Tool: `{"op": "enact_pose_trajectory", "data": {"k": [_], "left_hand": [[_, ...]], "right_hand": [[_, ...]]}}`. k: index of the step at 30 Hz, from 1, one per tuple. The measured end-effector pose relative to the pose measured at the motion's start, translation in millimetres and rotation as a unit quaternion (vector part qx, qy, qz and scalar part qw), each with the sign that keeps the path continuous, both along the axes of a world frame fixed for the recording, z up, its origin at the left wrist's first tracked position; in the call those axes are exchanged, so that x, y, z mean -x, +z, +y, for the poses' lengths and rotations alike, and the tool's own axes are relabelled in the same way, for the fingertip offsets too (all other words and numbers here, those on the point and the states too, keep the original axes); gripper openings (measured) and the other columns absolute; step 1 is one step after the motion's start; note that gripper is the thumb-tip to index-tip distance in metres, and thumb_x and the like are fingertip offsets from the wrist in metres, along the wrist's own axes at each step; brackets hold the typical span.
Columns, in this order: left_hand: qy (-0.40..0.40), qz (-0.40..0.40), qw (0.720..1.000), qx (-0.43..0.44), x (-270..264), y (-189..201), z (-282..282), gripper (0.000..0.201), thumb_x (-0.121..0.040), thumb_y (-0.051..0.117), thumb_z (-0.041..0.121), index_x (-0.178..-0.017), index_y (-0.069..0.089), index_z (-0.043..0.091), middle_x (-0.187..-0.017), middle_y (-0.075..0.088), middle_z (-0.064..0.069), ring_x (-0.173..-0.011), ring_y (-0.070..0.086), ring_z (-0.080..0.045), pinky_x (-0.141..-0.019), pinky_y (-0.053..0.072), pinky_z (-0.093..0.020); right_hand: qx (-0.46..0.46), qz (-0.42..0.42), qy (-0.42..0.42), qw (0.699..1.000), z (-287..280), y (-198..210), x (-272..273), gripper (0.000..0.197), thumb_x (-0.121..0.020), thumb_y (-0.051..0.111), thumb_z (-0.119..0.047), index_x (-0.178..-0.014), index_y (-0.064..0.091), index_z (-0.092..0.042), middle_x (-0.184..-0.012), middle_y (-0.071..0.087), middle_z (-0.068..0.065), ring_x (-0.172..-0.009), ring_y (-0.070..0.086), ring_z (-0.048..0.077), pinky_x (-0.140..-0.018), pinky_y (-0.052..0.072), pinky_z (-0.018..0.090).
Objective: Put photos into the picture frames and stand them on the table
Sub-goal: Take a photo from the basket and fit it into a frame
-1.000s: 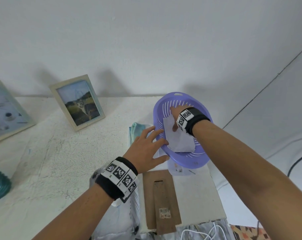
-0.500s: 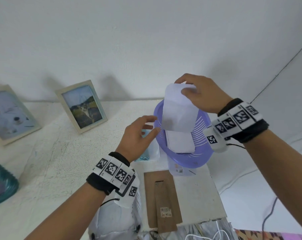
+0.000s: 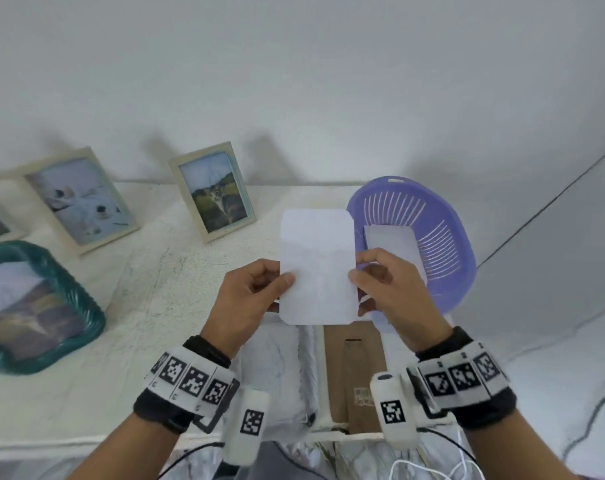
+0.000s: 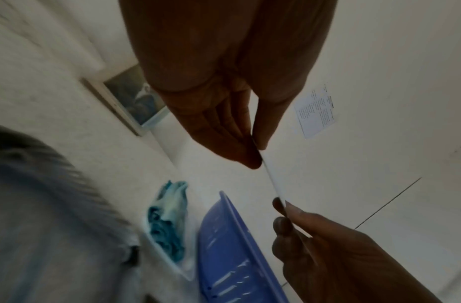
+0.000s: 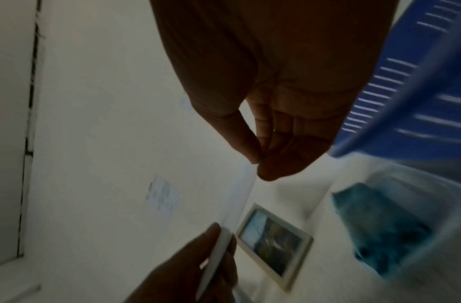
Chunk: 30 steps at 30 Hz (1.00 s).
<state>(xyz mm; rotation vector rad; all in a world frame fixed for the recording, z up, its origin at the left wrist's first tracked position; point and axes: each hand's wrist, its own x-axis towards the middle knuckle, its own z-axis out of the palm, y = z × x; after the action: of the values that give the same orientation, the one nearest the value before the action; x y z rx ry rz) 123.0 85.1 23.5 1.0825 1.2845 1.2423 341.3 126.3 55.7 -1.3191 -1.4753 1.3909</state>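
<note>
I hold a photo (image 3: 317, 265) upright above the table, its white back toward me. My left hand (image 3: 259, 289) pinches its left edge and my right hand (image 3: 380, 282) pinches its right edge. In the left wrist view the photo (image 4: 272, 178) shows edge-on between my left hand (image 4: 252, 151) and my right hand (image 4: 284, 213). The right wrist view shows the same pinch, with my right hand (image 5: 258, 164) above. A stack of photos (image 3: 394, 244) lies in the purple basket (image 3: 450, 237). A frame's brown backing board (image 3: 356, 372) lies face down near the table's front edge.
Two cream frames with photos (image 3: 214, 192) (image 3: 82, 199) stand against the wall; part of a third shows at the far left. A teal frame (image 3: 34, 306) lies at the left. A teal cloth (image 4: 167, 223) sits beside the basket. Clear plastic wrap (image 3: 277, 368) lies by the backing board.
My right hand lifted a photo out of the purple basket and brought it toward me. My left hand came up and took its left edge, so both hands now hold it.
</note>
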Motion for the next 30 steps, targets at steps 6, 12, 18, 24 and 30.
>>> {"op": "enact_pose_trajectory", "data": {"k": [6, 12, 18, 24, 30], "left_hand": [[-0.028, 0.276, 0.961, 0.015, 50.6, -43.3, -44.0, 0.043, -0.089, 0.056, 0.058, -0.117, 0.064, 0.026, -0.112, 0.067, 0.014, -0.102, 0.063, -0.002, -0.089, 0.049, -0.024], [-0.046, 0.434, 0.899, -0.031, 86.7, -105.4, -94.1, 0.049, -0.094, 0.04, 0.052, -0.134, 0.052, 0.026, -0.142, 0.048, 0.007, -0.134, 0.04, -0.007, -0.111, 0.037, -0.039], [-0.057, 0.437, 0.896, -0.058, 79.0, -122.9, -106.9, 0.056, -0.094, 0.039, 0.057, -0.145, 0.04, 0.032, -0.157, 0.03, 0.014, -0.151, 0.007, -0.006, -0.12, 0.008, -0.036], [-0.042, 0.498, 0.861, -0.094, 78.8, -129.0, -108.2, 0.051, -0.095, 0.041, 0.054, -0.14, 0.048, 0.029, -0.157, 0.034, 0.008, -0.151, 0.013, -0.014, -0.122, 0.008, -0.035], [-0.041, 0.507, 0.855, -0.105, 79.6, -130.3, -108.3, 0.049, -0.094, 0.044, 0.052, -0.138, 0.05, 0.03, -0.156, 0.035, 0.007, -0.151, 0.014, -0.015, -0.122, 0.009, -0.037]], "right_hand": [[0.054, -0.027, 0.06, 0.996, -43.6, -49.7, 12.1, 0.003, -0.094, 0.056, -0.004, -0.095, 0.058, -0.005, -0.079, 0.069, 0.014, -0.067, 0.064, 0.022, -0.061, 0.056, 0.039], [0.122, -0.077, 0.084, 0.986, -69.9, -83.2, 19.7, 0.009, -0.093, 0.057, -0.006, -0.102, 0.06, -0.006, -0.083, 0.072, 0.008, -0.064, 0.065, 0.018, -0.055, 0.056, 0.033], [0.112, -0.111, 0.078, 0.984, -76.5, -89.1, 35.0, 0.009, -0.091, 0.061, -0.008, -0.099, 0.062, -0.011, -0.076, 0.068, 0.015, -0.06, 0.065, 0.019, -0.057, 0.059, 0.038], [0.056, -0.206, 0.089, 0.973, -79.6, -97.3, 46.9, 0.012, -0.091, 0.061, -0.017, -0.102, 0.062, -0.018, -0.073, 0.058, 0.01, -0.052, 0.059, 0.014, -0.056, 0.058, 0.035], [-0.019, -0.284, 0.109, 0.952, -83.5, -98.1, 49.8, 0.026, -0.092, 0.059, -0.026, -0.117, 0.061, -0.021, -0.067, 0.049, -0.012, -0.06, 0.046, 0.001, -0.057, 0.037, 0.009]]}}
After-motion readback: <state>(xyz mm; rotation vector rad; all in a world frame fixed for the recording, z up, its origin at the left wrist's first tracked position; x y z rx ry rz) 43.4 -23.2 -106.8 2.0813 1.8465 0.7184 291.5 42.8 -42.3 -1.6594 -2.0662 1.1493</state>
